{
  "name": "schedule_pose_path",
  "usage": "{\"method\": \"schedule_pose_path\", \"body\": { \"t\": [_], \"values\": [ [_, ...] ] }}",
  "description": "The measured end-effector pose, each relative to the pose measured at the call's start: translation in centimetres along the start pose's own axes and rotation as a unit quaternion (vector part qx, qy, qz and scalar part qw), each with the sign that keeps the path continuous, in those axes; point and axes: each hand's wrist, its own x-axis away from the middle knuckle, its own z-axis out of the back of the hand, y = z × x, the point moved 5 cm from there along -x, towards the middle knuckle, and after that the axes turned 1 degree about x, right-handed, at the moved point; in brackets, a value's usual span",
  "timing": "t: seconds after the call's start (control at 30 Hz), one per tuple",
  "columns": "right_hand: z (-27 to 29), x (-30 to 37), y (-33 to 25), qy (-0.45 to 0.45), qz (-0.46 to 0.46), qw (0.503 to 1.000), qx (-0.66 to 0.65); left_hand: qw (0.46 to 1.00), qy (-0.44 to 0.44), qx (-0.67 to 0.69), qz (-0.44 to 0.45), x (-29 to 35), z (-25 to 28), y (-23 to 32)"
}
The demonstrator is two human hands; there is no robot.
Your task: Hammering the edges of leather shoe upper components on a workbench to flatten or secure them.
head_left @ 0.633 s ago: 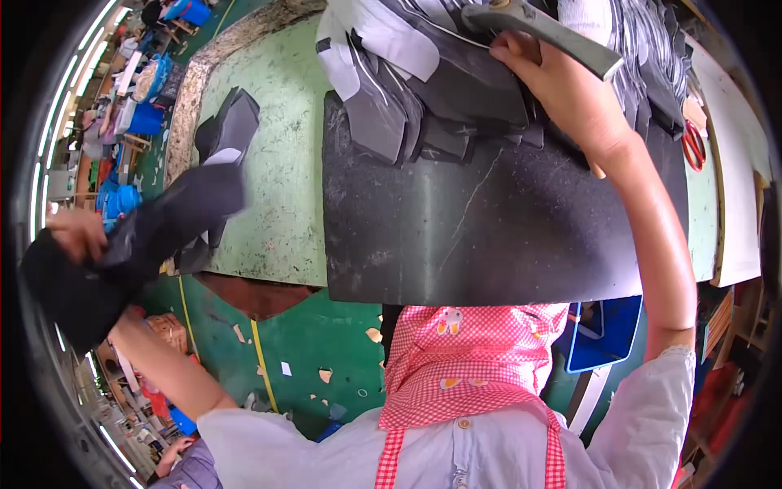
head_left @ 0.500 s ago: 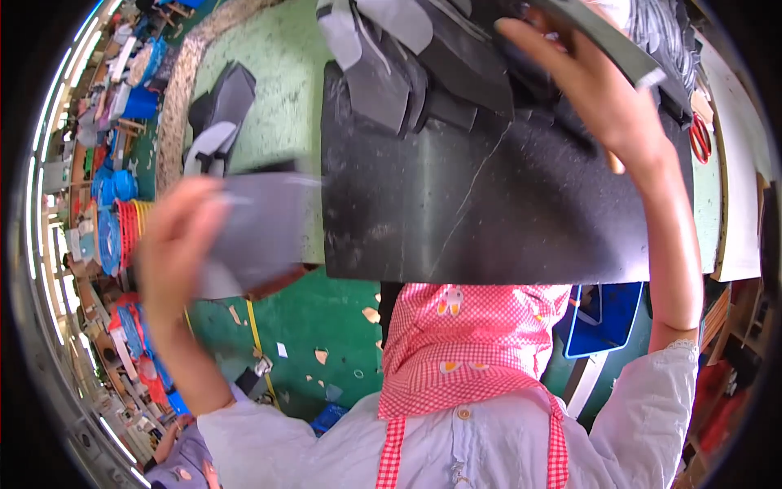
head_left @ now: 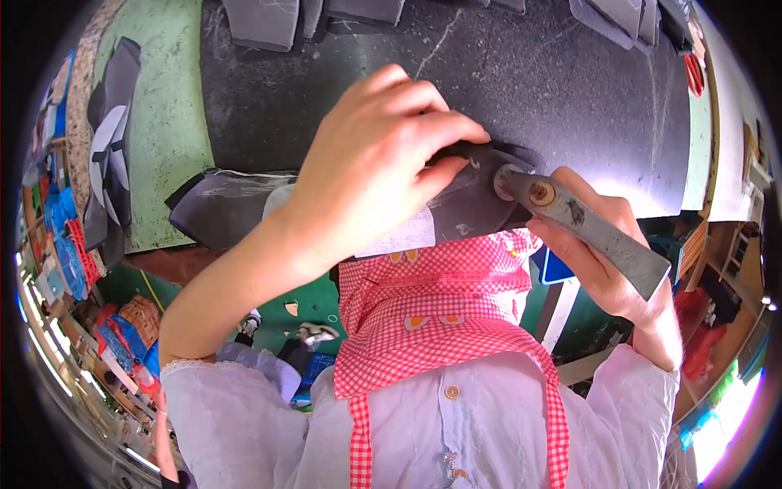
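Note:
A hammer [head_left: 607, 232] is gripped in my right hand [head_left: 599, 265], which is closed around its handle. The hammer's round face rests on or just over the right end of a dark grey, leather-like cut piece [head_left: 468, 204]. My left hand [head_left: 375, 147] reaches across this piece, thumb and forefinger pinching its upper edge beside the hammer. A pale grey patch [head_left: 407, 232] shows on the piece below my left wrist. The piece lies along the near edge of a black board [head_left: 554, 98]. Part of it is hidden under my left hand and forearm.
A stack of dark and pale cut pieces [head_left: 114, 138] lies on the green tabletop [head_left: 167, 122] at left. More dark pieces [head_left: 269, 20] lie along the board's far side. Red-handled scissors [head_left: 694, 75] are at far right. A blue bin [head_left: 556, 267] stands below the table edge.
My left hand has brought the dark piece from the left onto the board's near edge. My right hand has come down from the far right with the hammer. The view has shifted nearer.

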Motion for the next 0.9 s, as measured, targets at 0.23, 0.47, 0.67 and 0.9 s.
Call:
{"method": "schedule_pose_path", "body": {
  "t": [0.23, 0.47, 0.67, 0.9],
  "values": [
    [1.4, -0.2, 0.3, 0.05, 0.125, 0.991, -0.013, 0.998, 0.003, -0.026, -0.064, -0.8, 0.1, -0.4],
    [1.2, -1.6, -0.3, 0.021, 0.074, 0.997, -0.021, 0.97, 0.028, -0.149, -0.191, -0.3, 0.3, 1.0],
    [0.6, -1.5, -1.3, 0.068, 0.138, 0.985, 0.078, 0.996, -0.004, -0.084, -0.043, -0.5, 1.0, 0.5],
    [-0.1, -1.7, -1.8, 0.038, 0.076, 0.994, 0.071, 0.986, 0.008, -0.144, -0.089, 1.3, 1.0, 1.6]
  ]
}}
